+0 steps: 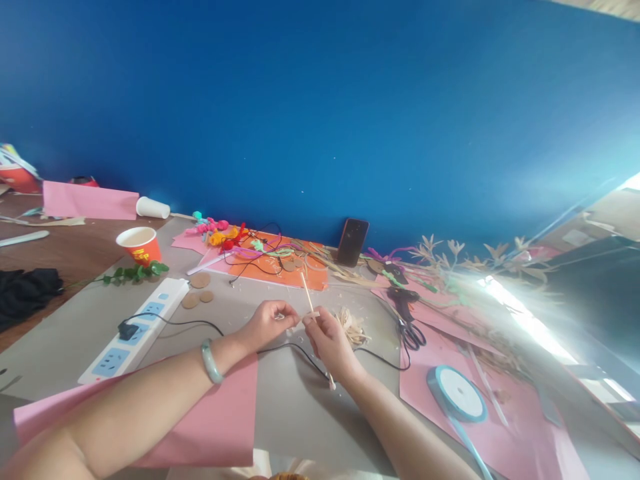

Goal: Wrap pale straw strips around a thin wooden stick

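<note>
My right hand (327,337) is closed around a thin pale stick (307,291) that points up and away, with a small pale strip across it at the fingertips. My left hand (273,323), with a pale green bangle (211,361) on the wrist, is just left of it, thumb and fingertips pinched together; whatever lies between them is too small to name. Beside my right hand sits a bundle of cream strips (351,327). A black cable (295,345) runs on the table under both hands.
Left are a white power strip (143,327), a red cup (139,245) and cork discs (200,280). A phone (353,242) leans against the blue wall. Right are a glue gun (403,300), scissors (413,335) and a ribbon spool (457,393) on pink paper (420,373).
</note>
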Available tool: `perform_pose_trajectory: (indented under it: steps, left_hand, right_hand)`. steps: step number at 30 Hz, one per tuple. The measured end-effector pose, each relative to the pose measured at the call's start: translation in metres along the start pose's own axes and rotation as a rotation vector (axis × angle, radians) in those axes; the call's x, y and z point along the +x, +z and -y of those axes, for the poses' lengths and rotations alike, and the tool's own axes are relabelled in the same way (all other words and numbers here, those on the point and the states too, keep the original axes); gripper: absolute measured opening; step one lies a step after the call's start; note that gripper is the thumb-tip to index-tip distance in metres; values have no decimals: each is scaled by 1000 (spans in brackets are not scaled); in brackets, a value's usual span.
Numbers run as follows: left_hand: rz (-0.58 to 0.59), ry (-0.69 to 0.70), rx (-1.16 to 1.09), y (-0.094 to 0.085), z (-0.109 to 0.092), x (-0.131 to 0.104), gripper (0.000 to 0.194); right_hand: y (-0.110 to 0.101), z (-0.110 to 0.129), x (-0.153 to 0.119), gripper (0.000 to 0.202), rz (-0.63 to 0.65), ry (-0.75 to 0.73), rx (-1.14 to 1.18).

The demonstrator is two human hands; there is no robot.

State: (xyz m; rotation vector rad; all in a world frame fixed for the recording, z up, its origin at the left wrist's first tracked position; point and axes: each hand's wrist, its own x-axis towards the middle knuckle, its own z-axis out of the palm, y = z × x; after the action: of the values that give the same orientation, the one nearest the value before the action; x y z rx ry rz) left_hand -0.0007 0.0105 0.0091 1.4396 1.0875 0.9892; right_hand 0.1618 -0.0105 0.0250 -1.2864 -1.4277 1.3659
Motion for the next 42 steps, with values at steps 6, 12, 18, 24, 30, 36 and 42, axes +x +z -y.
perform_pose_trajectory:
  steps: [6, 12, 18, 24, 30, 36, 42]
  left_hand:
    - [26, -47, -181, 1, 5, 4, 16]
    - [30, -35, -146, -1, 2, 3, 22]
    - [29, -47, -101, -3, 8, 5, 16]
    - [34, -71, -149, -2, 8, 4, 16]
    - [-37, -6, -168, -3, 7, 5, 22]
    - [-163, -1, -171, -3, 15, 9, 21]
    - [-147, 61, -91, -1, 13, 8, 18]
  right_hand:
    - [-1, 2, 0, 25, -23, -1, 20]
    - [-1, 4, 1, 22, -24, 8, 31]
    - [-1, 1, 1, 22, -24, 3, 37]
    - [0, 4, 0, 24, -26, 19, 79]
    - [-2, 6, -1, 29, -61, 54, 181]
    - [2, 5, -5, 32, -30, -5, 135]
    - [6, 7, -6, 41, 105, 12, 97]
